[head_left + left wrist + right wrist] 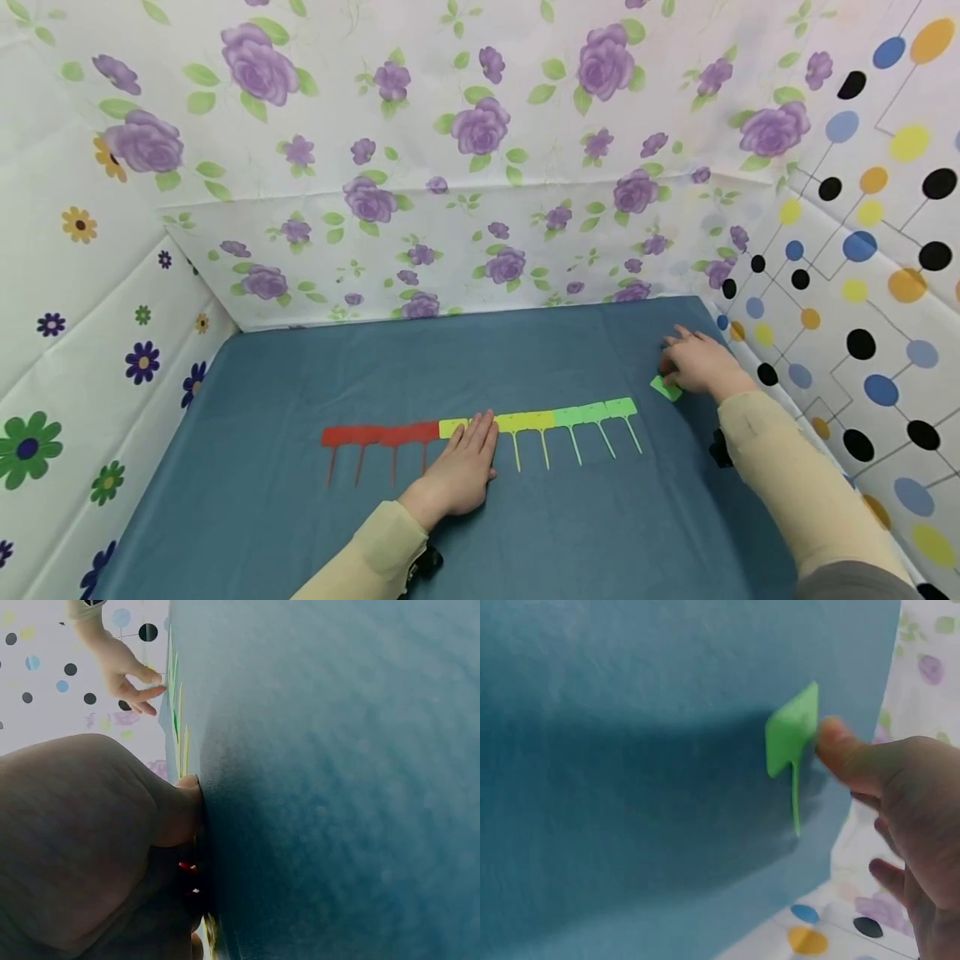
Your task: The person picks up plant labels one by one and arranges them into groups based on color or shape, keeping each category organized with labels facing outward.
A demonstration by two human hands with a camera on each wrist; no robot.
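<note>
A row of flat plastic tags, each a rectangular head with a thin tail, lies across the blue tablecloth. Red tags form the left part, yellow tags the middle, and three green tags the right end. My left hand lies flat over the yellow stretch, fingers straight, covering part of it. Beyond the right end, my right hand pinches a single green tag near one corner with the thumb. That tag is tilted, its tail pointing down in the right wrist view, where the other pinching fingertip is hidden.
The blue cloth covers the whole table. Flower-patterned sheeting rises at the back edge, and a dotted sheet stands close beside my right hand. Another flowered sheet borders the left side.
</note>
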